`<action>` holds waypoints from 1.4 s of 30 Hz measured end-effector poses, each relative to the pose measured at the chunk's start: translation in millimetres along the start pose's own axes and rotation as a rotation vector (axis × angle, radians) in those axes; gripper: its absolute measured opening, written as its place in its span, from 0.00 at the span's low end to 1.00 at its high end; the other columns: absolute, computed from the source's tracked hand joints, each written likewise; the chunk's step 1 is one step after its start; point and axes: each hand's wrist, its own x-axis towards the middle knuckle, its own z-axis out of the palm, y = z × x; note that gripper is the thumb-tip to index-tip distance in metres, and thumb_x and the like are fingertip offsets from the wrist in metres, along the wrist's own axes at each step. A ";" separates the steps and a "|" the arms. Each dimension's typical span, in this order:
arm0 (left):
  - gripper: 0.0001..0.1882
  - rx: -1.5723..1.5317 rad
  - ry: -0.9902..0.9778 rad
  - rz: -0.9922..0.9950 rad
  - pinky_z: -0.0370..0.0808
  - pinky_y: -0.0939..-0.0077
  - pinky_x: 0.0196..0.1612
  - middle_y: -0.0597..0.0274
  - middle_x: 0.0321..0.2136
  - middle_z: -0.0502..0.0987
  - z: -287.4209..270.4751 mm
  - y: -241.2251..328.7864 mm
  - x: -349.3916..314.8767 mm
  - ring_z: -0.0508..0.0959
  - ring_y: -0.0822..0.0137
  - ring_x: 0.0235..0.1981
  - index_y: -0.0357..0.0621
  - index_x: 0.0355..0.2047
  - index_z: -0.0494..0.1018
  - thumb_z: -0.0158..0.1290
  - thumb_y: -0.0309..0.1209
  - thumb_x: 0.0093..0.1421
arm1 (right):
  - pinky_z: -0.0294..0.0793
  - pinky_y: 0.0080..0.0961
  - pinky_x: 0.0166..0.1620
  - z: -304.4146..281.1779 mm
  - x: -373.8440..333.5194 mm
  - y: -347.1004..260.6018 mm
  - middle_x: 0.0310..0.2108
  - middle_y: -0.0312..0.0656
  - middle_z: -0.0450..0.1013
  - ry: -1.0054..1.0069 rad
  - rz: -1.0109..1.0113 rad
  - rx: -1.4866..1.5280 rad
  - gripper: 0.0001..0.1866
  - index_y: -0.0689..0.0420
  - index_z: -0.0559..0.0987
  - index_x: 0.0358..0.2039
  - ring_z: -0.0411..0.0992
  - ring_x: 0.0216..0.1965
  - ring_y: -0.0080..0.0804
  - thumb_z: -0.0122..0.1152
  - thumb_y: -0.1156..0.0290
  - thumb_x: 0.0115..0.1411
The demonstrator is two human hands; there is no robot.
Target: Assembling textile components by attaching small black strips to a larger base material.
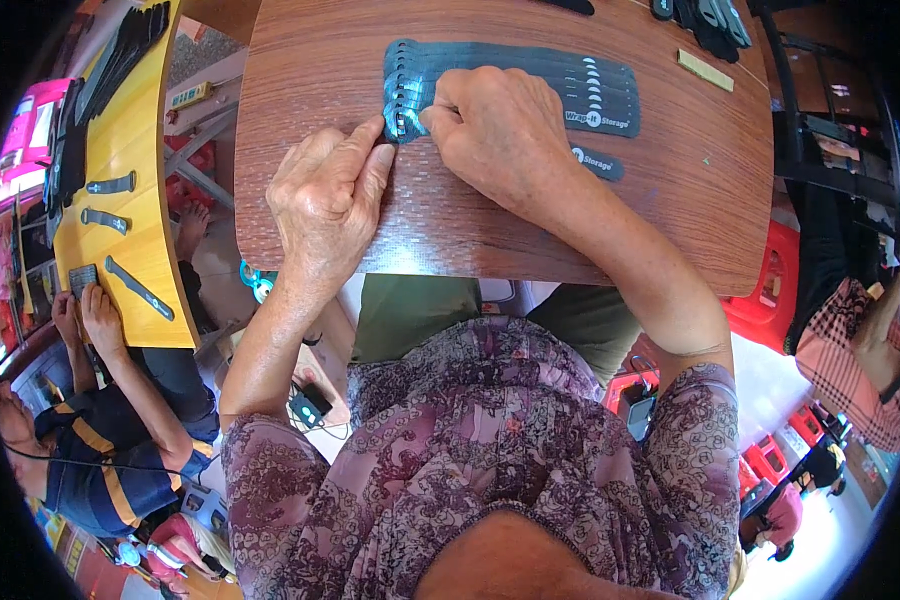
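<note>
Dark grey cable straps [510, 62] lie across the brown wood-grain table [670, 215], overlapping in a fanned row. Their slotted ends line up at the left and their rounded, pale-printed ends at the right. One more strap [602, 164] shows below the row, partly under my right wrist. My left hand [325, 185] rests at the row's lower left corner, index fingertip against the strap ends, thumb apart. Over the left part of the row, my right hand [495, 125] is curled with thumb and forefinger together. Whatever it pinches is hidden.
A pale yellow strip [705, 71] and dark gloves or straps [712, 25] lie at the table's far right. To the left, a co-worker's hands [95, 315] work at a yellow table [150, 240] holding more straps. A red stool [770, 290] stands by the right edge.
</note>
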 end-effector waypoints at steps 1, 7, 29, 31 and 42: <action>0.11 -0.007 0.000 0.000 0.71 0.67 0.29 0.56 0.20 0.72 0.5 0.3 0.4 0.75 0.58 0.23 0.36 0.34 0.79 0.61 0.26 0.49 | 0.71 0.48 0.33 -0.5 -0.4 0.3 0.20 0.56 0.73 0.000 0.002 -0.001 0.11 0.62 0.78 0.21 0.73 0.27 0.57 0.55 0.67 0.52; 0.11 -0.025 -0.002 -0.012 0.71 0.67 0.30 0.55 0.20 0.72 1.1 -0.3 0.3 0.75 0.58 0.23 0.36 0.34 0.78 0.60 0.26 0.49 | 0.71 0.49 0.32 0.6 -0.4 1.7 0.20 0.56 0.73 0.011 -0.004 0.001 0.11 0.62 0.78 0.21 0.73 0.26 0.57 0.55 0.67 0.52; 0.19 0.101 -0.093 0.139 0.68 0.71 0.24 0.62 0.16 0.65 -1.2 2.3 2.6 0.69 0.66 0.20 0.48 0.44 0.79 0.61 0.25 0.50 | 0.69 0.51 0.31 -2.4 -1.0 -0.1 0.19 0.58 0.71 -0.003 -0.018 0.025 0.12 0.64 0.76 0.19 0.71 0.25 0.59 0.53 0.68 0.50; 0.19 0.110 -0.097 0.144 0.68 0.71 0.25 0.62 0.16 0.65 0.1 2.5 3.1 0.69 0.66 0.20 0.48 0.44 0.79 0.61 0.25 0.49 | 0.69 0.51 0.31 -3.7 -1.4 0.4 0.19 0.58 0.71 0.002 -0.015 0.023 0.12 0.64 0.76 0.19 0.71 0.25 0.59 0.53 0.68 0.50; 0.18 0.114 -0.144 0.131 0.67 0.70 0.28 0.62 0.18 0.65 -1.2 3.7 2.9 0.68 0.64 0.22 0.47 0.44 0.79 0.60 0.24 0.50 | 0.71 0.51 0.32 -18.4 -0.5 -1.4 0.19 0.62 0.70 -0.041 -0.024 0.056 0.12 0.65 0.75 0.15 0.72 0.26 0.61 0.56 0.69 0.48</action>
